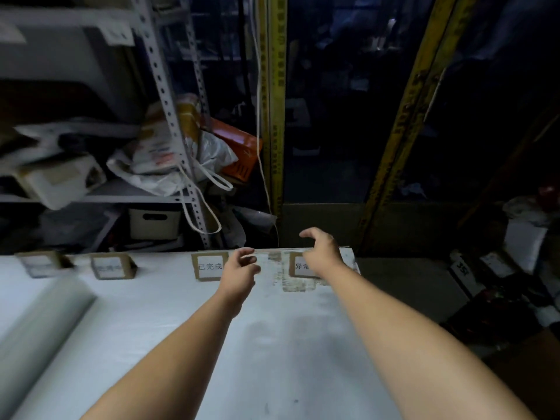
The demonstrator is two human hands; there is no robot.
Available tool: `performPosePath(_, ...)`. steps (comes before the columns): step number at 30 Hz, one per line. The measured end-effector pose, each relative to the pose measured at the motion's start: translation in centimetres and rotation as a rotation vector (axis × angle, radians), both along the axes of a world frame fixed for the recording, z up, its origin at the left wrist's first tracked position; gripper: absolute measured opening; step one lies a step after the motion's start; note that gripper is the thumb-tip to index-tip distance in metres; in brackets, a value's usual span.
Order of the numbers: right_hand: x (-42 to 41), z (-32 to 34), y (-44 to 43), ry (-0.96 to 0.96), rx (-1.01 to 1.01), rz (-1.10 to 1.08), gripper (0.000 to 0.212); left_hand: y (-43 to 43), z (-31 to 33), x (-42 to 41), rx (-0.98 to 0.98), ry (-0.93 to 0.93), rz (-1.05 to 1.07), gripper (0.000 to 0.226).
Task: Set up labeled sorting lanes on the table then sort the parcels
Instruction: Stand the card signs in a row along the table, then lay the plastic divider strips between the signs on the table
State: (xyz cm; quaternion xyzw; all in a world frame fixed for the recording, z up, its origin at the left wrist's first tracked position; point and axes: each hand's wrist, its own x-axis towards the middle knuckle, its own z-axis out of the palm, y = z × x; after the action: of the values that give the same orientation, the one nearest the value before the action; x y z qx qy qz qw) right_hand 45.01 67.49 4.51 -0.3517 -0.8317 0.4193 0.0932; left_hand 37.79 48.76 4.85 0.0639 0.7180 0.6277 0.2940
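Several cardboard label cards stand along the far edge of the white table (181, 328). From left to right there is a blurred card (41, 263), a second card (112, 266), a third card with printed characters (209, 266), and a fourth card (300, 266). My left hand (239, 274) hovers just right of the third card, fingers loosely curled and holding nothing. Over the fourth card, partly covering it, my right hand (322, 250) reaches with fingers spread and curved, gripping nothing. No parcel lies on the table.
A translucent plastic roll (39, 328) lies on the table's left. Metal shelving (169, 116) with bags and boxes stands behind the table. Boxes and parcels (497, 268) sit on the floor to the right. Yellow door frames (277, 101) stand beyond.
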Motion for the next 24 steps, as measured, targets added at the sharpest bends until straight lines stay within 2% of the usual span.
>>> performPosePath(6,-5.8,3.7,-12.6,0.102,0.159,0.197,0.031,-13.2,3.4,-2.9,0.018,0.035,0.230,0.032)
performPosePath(15,-13.9,9.4,-40.4,0.150,0.304,0.669,0.032,-38.4,7.9,-3.2,0.009,0.126,0.542,0.028)
performPosePath(19,-15.3,9.9,-54.1,0.177,0.279,0.823,0.036,-50.5,9.4,-2.4,-0.043,0.169,0.673,0.029)
performPosePath(24,-15.7,8.7,-68.1,0.181,0.198,0.960,0.030,-62.8,8.8,-0.6,-0.057,0.193,0.777,0.025)
